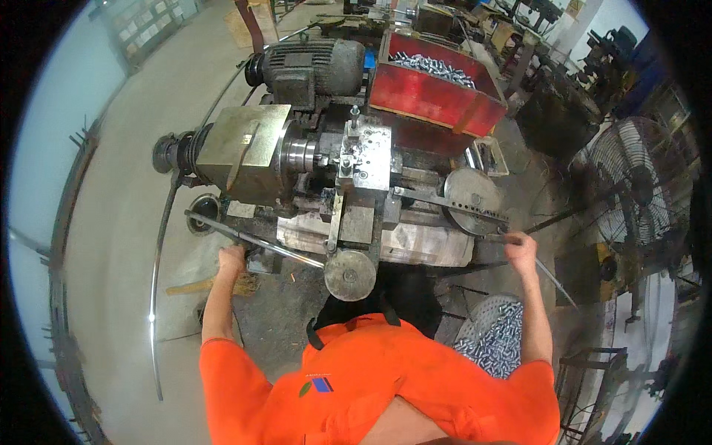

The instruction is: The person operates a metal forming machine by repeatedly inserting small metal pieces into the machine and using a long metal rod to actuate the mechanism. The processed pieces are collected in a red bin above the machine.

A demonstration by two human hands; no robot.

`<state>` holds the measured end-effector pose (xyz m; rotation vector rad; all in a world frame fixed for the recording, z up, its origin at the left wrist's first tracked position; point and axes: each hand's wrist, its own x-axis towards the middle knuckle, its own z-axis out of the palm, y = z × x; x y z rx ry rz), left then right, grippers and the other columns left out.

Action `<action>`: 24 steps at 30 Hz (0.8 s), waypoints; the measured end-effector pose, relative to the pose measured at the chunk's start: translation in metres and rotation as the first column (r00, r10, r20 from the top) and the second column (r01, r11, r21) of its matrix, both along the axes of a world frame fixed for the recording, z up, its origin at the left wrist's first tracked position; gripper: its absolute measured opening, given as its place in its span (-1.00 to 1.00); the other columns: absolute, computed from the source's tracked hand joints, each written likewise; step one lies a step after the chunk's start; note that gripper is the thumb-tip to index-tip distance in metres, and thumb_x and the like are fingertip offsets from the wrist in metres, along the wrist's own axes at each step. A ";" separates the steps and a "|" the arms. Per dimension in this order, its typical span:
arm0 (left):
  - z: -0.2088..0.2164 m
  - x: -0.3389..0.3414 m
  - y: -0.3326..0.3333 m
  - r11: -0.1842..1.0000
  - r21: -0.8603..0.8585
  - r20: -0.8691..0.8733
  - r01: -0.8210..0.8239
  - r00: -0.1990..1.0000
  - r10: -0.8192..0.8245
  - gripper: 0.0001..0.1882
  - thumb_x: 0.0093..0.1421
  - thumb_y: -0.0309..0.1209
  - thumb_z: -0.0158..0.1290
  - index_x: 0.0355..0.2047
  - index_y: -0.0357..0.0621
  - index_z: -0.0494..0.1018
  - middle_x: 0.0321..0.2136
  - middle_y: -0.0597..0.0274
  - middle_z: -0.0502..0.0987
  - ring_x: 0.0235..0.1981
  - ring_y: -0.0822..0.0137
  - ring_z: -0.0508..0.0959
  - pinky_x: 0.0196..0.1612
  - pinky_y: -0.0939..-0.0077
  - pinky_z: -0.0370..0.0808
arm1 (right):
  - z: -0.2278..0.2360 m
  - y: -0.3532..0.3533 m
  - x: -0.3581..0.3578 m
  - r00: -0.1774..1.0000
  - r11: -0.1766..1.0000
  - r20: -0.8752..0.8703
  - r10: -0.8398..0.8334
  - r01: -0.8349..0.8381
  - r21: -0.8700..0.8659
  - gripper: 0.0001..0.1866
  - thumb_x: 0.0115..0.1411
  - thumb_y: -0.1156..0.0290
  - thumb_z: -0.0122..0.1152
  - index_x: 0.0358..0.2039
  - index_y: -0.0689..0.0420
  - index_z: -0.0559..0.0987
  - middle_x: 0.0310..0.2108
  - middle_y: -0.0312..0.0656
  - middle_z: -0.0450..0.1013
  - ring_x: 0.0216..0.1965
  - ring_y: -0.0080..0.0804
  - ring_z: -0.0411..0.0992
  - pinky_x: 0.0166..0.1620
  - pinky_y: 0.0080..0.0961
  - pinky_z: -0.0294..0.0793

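Note:
My right hand (521,250) is closed around a dark lever handle beside the round metal disc (473,199) at the right of a small lathe-like machine. A flat bar with a row of holes (452,202) crosses that disc. On the left, my left hand (232,257) is curled just under a long metal rod (259,241); its fingers are partly hidden, and what they hold is unclear. Between my hands are the machine's tool block (367,157), the chuck (300,156) facing it from the left, and a smaller round disc (350,275) nearest me.
Behind the machine sit a motor (315,68) and a red box (430,100) of small metal parts. A basket (475,315) of similar parts stands low at my right. A large fan (630,182) is farther right. A long shiny bar (153,319) is at left.

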<state>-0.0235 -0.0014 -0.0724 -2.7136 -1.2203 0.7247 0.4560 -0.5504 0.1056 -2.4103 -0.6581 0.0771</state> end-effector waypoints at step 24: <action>0.090 0.037 -0.014 0.662 -0.736 0.677 -0.141 -0.184 0.713 -0.68 0.11 -0.28 -0.06 -0.31 -0.37 0.36 -0.49 0.14 0.46 -0.60 0.28 0.52 -0.60 0.39 0.57 | -0.081 -0.113 -0.168 0.888 0.893 -0.169 -0.429 0.388 -0.227 -0.63 -0.27 0.26 0.13 -0.42 0.22 0.49 -0.63 0.05 0.38 -0.55 -0.05 0.37 -0.43 -0.28 0.34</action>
